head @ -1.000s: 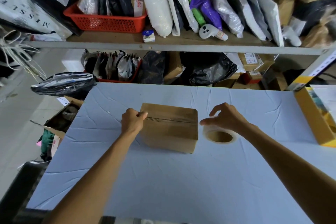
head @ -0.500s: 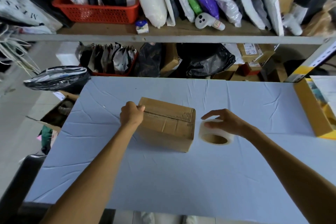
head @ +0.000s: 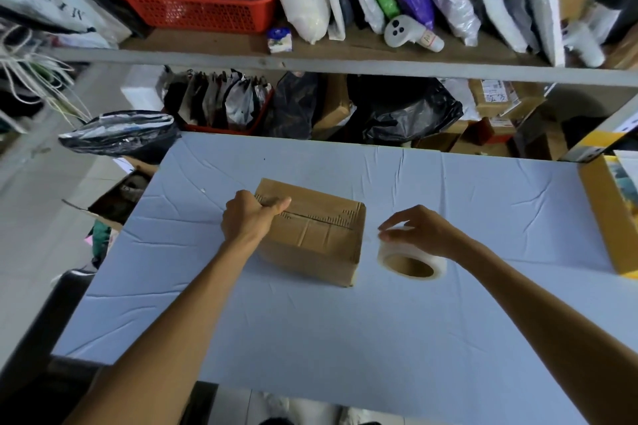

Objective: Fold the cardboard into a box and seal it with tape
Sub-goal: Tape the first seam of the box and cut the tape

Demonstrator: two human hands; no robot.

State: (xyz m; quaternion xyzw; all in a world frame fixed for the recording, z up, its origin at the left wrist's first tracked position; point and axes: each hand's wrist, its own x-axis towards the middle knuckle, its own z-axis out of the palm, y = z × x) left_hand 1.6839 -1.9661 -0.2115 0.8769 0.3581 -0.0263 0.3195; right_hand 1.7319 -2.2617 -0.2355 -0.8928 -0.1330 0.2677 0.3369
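A brown cardboard box [head: 321, 235] stands folded on the light blue table [head: 310, 328], its top flaps closed along a middle seam. My left hand [head: 247, 219] grips the box's left end, thumb lying across the top near the seam. A roll of clear tape [head: 411, 260] lies flat on the table just right of the box. My right hand [head: 419, 231] rests on top of the roll, fingertips pinching at its left upper rim. Whether a tape end is lifted cannot be made out.
A yellow box [head: 607, 217] sits at the table's right edge. Behind the table a shelf unit [head: 345, 65] holds a red basket [head: 193, 10], bags and parcels. An open carton [head: 114, 200] and a black bag [head: 121, 133] lie to the left.
The box has turned slightly, its right end swinging nearer to me. My right hand has settled lower onto the tape roll, fingers now at its rim. My left hand keeps its grip.
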